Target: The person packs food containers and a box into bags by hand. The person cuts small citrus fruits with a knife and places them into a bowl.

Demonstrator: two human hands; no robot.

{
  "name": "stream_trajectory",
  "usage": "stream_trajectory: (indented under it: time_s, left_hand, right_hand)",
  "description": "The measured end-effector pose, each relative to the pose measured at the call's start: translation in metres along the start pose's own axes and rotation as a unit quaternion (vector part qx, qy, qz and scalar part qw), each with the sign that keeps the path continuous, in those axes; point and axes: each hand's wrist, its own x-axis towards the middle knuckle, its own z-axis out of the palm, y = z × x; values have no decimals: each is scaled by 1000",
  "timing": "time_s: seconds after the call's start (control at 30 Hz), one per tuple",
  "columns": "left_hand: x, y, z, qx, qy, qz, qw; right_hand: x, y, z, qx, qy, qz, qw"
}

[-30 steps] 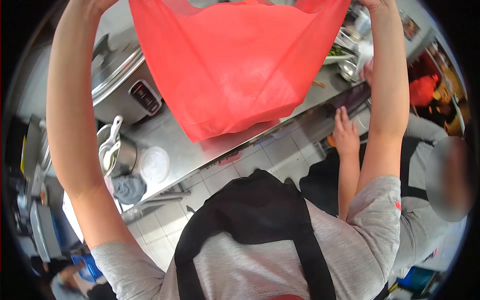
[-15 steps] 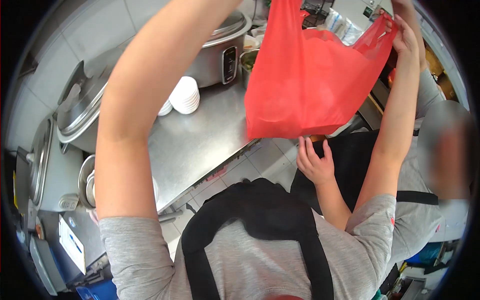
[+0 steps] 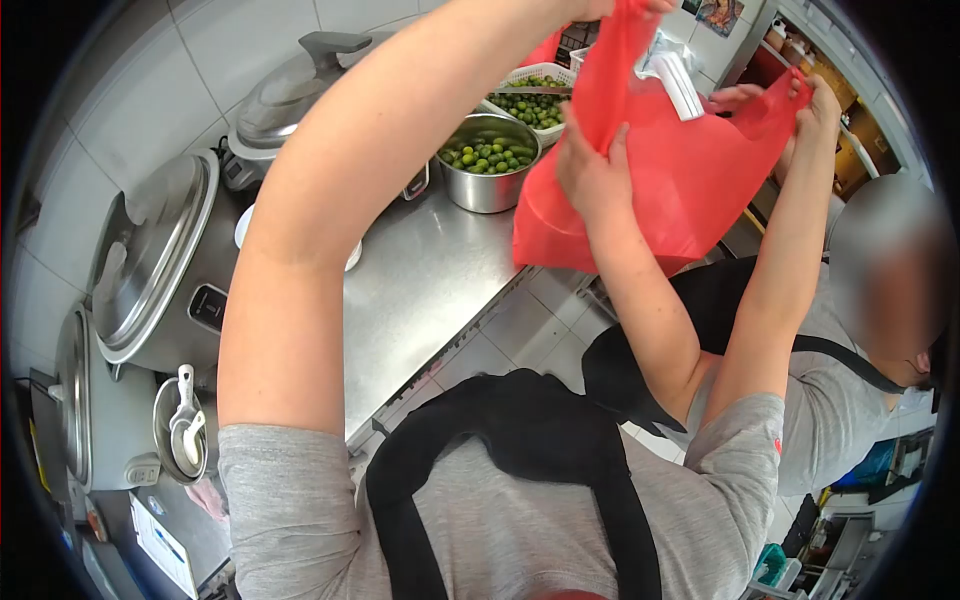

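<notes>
Two arms up: both of mine are lifted high, and I wear a grey shirt and a black apron (image 3: pixel 530 440).
Left arm: it goes up across the middle and my left hand is past the top edge, so I cannot tell if it is spread or pinching.
Right hand (image 3: pixel 815 100): its fingers are curled together, pinching the top right edge of the red plastic bag (image 3: pixel 690 180).
Bag: it hangs in the air over the edge of the steel counter (image 3: pixel 420 290) and is held wide at its top.
Helper: another person in a grey shirt and black apron stands just beside me on the right.
Helper's near hand (image 3: pixel 590 170): it presses flat on the left side of the bag, fingers close together.
Helper's far hand (image 3: pixel 735 97): it is at the mouth of the bag, near a white thing (image 3: pixel 678 85) that pokes out; I cannot tell what that is.
Near left: a small pot holds white spoons (image 3: pixel 185 425).
Big cooker (image 3: pixel 160 265): it sits on the counter with its shiny lid shut.
Second cooker (image 3: pixel 285 100): it stands behind the first one, by the tiled wall.
Steel bowl (image 3: pixel 490 165): it is full of little green fruits, just behind the bag.
White basket (image 3: pixel 535 100): it holds more green fruits, farther back.
</notes>
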Motion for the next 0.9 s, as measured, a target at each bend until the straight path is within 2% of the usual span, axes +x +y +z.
stream_trajectory:
  time_s: [0.07, 0.13, 0.17, 0.2, 0.27, 0.3, 0.33, 0.37, 0.4, 0.47, 0.5, 0.6, 0.73, 0.9]
  left_hand:
    - [17, -9, 9, 7, -45, -40, 998]
    - [34, -19, 19, -21, -46, -43, 998]
    - [46, -24, 24, -45, -47, -42, 997]
    - [58, -28, 29, -63, -100, -68, 991]
    - [75, -27, 51, -79, -112, -55, 989]
    - [85, -29, 63, -96, -120, -44, 987]
    - [116, -40, 65, -115, -229, -60, 965]
    - [119, -40, 77, -116, -205, -60, 970]
    - [121, -42, 85, -108, -198, -55, 973]
    - [128, -45, 108, -103, -210, -46, 971]
    - [133, -49, 117, -98, -216, -46, 970]
    - [144, -57, 126, -85, -231, -40, 968]
    - [148, -67, 113, -44, -241, -29, 969]
    - [128, -53, 82, 40, -265, 13, 963]
  right_hand:
    - [-14, 4, 17, -115, -171, 100, 973]
    - [-15, 10, 31, -138, -194, 136, 962]
    - [-7, 14, 27, -120, -170, 139, 968]
    - [3, 13, 18, -86, -125, 137, 979]
    - [29, 15, -17, 18, 20, 102, 994]
    - [42, 18, -39, 79, 98, 72, 989]
    - [54, 21, -62, 131, 160, 36, 978]
    - [57, 20, -79, 164, 217, -16, 962]
    - [61, 21, -94, 193, 219, 14, 956]
    - [65, 22, -118, 148, 257, -28, 955]
    - [64, 20, -130, 135, 245, -25, 960]
    - [60, 8, -148, 149, 302, -85, 938]
    - [75, 21, -162, 164, 338, -143, 916]
    - [106, 53, -204, 170, 380, -160, 895]
